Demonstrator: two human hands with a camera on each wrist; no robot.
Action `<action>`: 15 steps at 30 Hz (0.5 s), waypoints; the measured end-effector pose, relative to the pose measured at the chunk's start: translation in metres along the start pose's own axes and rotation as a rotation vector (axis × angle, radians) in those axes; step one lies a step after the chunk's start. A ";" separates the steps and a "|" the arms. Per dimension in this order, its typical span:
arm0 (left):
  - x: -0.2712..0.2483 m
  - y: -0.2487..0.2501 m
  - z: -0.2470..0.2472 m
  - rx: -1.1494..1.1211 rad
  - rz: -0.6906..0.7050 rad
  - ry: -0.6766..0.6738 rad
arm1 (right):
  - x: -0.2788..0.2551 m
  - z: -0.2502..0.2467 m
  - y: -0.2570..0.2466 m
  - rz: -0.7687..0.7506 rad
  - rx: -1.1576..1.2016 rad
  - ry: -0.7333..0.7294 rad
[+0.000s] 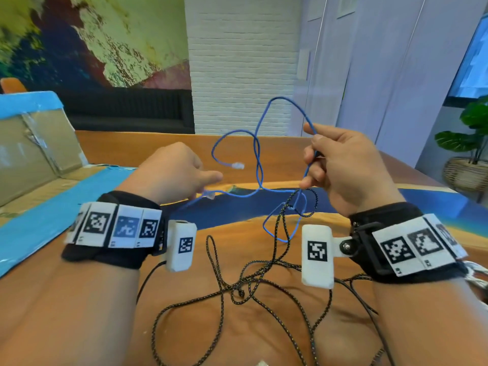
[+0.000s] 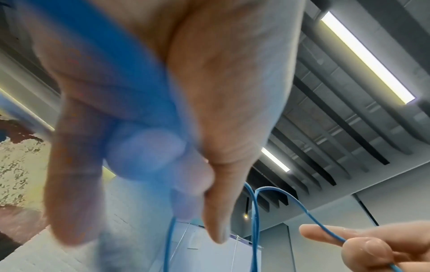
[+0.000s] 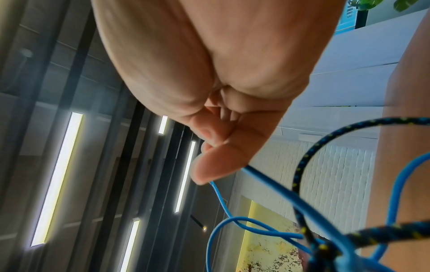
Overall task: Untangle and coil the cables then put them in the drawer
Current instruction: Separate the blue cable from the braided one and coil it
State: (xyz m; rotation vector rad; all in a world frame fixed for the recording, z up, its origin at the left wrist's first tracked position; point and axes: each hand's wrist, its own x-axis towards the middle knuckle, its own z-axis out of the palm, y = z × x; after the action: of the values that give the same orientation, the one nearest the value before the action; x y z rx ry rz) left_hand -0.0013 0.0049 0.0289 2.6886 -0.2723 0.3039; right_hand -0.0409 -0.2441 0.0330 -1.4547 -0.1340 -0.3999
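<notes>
A thin blue network cable (image 1: 257, 154) hangs twisted in loops between my hands above the wooden table (image 1: 148, 143). My left hand (image 1: 208, 180) holds it near one clear plug (image 1: 210, 194); in the left wrist view the blue cable (image 2: 256, 220) runs blurred across the palm. The other clear plug (image 1: 238, 165) dangles free. My right hand (image 1: 311, 159) grips the cable in curled fingers, its tall loop rising above. A black braided cable (image 1: 237, 286) lies tangled on the table, with one strand looped up around the blue cable (image 3: 267, 185) below my right hand (image 3: 204, 165).
A cardboard box (image 1: 31, 143) edged with blue tape stands at the left. A black sofa (image 1: 126, 109) is behind the table. A potted plant in a woven basket (image 1: 467, 170) stands on the floor at the right. No drawer is in view.
</notes>
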 end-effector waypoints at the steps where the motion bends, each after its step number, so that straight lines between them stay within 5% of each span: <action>1: 0.001 0.000 0.000 -0.001 0.016 0.052 | 0.000 0.000 0.000 0.002 -0.013 -0.012; 4: 0.001 0.003 0.001 -0.226 0.148 0.000 | -0.002 0.004 0.001 0.000 -0.035 -0.082; 7: -0.006 0.021 0.011 -0.549 0.306 -0.253 | -0.006 0.012 0.000 -0.014 0.085 -0.147; 10: -0.009 0.041 0.030 -0.558 0.428 -0.405 | -0.009 0.019 -0.004 -0.039 0.244 -0.187; 15: -0.010 0.041 0.036 -0.439 0.430 -0.360 | 0.001 0.001 -0.011 -0.155 0.308 0.090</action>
State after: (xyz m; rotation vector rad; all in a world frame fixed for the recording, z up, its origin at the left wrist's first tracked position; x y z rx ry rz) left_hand -0.0146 -0.0458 0.0104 2.2126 -0.9152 -0.1150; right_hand -0.0434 -0.2437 0.0434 -1.1243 -0.2274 -0.5452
